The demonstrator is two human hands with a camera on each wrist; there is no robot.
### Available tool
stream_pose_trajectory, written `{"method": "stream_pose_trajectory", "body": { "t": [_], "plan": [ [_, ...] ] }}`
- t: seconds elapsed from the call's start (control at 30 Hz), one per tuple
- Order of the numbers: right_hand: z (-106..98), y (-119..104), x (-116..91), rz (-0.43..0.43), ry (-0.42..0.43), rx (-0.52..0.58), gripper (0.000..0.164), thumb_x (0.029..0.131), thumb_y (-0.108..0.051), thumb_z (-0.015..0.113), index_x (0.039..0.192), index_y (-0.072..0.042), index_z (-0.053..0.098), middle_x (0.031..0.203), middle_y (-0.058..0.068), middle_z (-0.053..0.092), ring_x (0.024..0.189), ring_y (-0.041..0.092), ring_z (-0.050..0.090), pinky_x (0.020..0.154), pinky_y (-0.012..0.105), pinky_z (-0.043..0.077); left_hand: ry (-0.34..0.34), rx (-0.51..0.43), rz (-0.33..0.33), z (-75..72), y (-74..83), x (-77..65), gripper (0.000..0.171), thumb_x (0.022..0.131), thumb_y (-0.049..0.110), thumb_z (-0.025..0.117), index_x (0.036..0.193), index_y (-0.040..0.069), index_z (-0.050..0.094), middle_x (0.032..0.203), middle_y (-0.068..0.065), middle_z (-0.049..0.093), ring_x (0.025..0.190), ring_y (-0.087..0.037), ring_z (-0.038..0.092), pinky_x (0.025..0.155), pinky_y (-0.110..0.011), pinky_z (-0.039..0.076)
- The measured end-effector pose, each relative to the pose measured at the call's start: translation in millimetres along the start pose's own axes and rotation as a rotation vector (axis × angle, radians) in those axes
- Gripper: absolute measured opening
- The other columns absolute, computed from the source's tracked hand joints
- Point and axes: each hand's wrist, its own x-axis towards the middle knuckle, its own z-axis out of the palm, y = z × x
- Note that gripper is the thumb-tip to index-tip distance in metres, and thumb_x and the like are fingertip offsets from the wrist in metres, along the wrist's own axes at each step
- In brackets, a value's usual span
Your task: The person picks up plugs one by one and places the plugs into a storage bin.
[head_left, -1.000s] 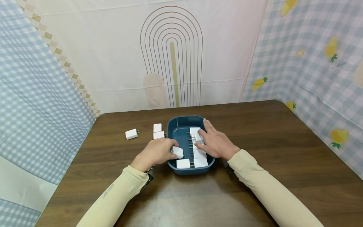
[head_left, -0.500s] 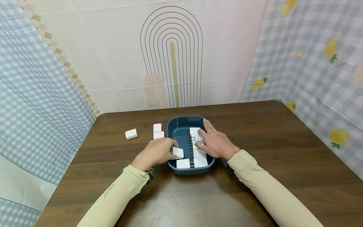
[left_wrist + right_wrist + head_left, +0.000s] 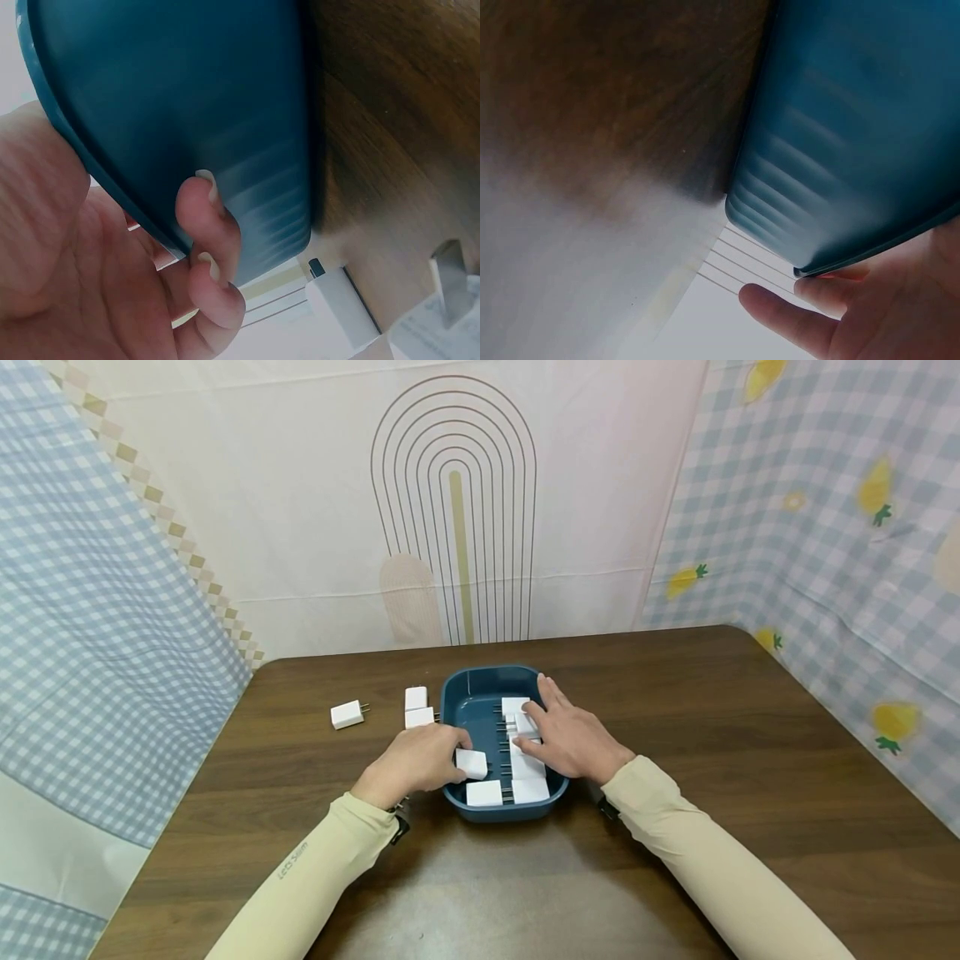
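Note:
My left hand [image 3: 416, 762] reaches over the left rim of a dark blue plastic tub [image 3: 478, 817] and pinches a white plug-in charger [image 3: 472, 765] between thumb and fingers. In the left wrist view, two fingers [image 3: 214, 225] of that hand curl against the tub's outer wall. Opposite, my right hand [image 3: 573, 735] lies across the right rim, its fingers outstretched. Its thumb and index finger touch the column of white chargers [image 3: 528, 760] inside, whose metal prongs point left. One more charger [image 3: 484, 793] lies at the tub's near end, prongs facing right.
Left of the tub, two white chargers [image 3: 416, 699] sit close together on the brown wooden table [image 3: 645, 693]. Another charger [image 3: 347, 715] lies farther left. Patterned cloth [image 3: 315, 510] hangs behind the table and along both sides.
The charger in my left hand has levelled out and shifted slightly right, so its prongs now show. The right hand and the tub have stayed put.

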Motion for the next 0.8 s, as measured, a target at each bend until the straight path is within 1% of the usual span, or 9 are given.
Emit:
{"method": "stream_pose_trajectory", "body": {
  "t": [0.17, 0.37, 0.57, 0.8],
  "plan": [
    [0.5, 0.4, 0.6, -0.006, 0.007, 0.000, 0.070, 0.101, -0.053, 0.050, 0.152, -0.007, 0.044, 0.170, 0.023, 0.005, 0.159, 0.036, 0.009, 0.118, 0.053, 0.037, -0.012, -0.007, -0.004, 0.0, 0.6, 0.9, 0.027, 0.085, 0.026, 0.078, 0.110, 0.017, 0.074, 0.098, 0.002, 0.072, 0.081, -0.013, 0.058, 0.074, -0.034, 0.051],
    [-0.3, 0.1, 0.1, -0.007, 0.010, -0.004, 0.071, 0.101, -0.053, 0.050, 0.152, -0.006, 0.043, 0.170, 0.023, 0.006, 0.158, 0.036, 0.010, 0.116, 0.053, 0.039, -0.009, 0.004, -0.002, -0.9, 0.9, 1.0, 0.025, 0.084, 0.026, 0.079, 0.107, 0.017, 0.074, 0.098, 0.002, 0.070, 0.081, -0.013, 0.058, 0.074, -0.033, 0.051],
    [-0.3, -1.1, -0.5, 0.010, 0.007, -0.001, 0.079, 0.101, -0.054, 0.049, 0.156, 0.000, 0.033, 0.170, 0.022, 0.004, 0.159, 0.035, 0.010, 0.119, 0.052, 0.036, -0.011, 0.012, 0.002, -1.6, 1.0, 1.2, 0.021, 0.083, 0.025, 0.079, 0.102, 0.018, 0.074, 0.093, 0.003, 0.068, 0.079, -0.014, 0.057, 0.069, -0.032, 0.048],
    [0.7, -1.4, -0.3, 0.039, 0.011, -0.004, 0.087, 0.100, -0.056, 0.050, 0.159, 0.003, 0.024, 0.170, 0.021, 0.003, 0.158, 0.035, 0.011, 0.121, 0.052, 0.032, -0.027, 0.020, -0.007, -2.0, 2.5, 1.5, 0.018, 0.082, 0.025, 0.080, 0.097, 0.020, 0.072, 0.085, 0.005, 0.066, 0.076, -0.014, 0.056, 0.067, -0.032, 0.047]
  ]
}}
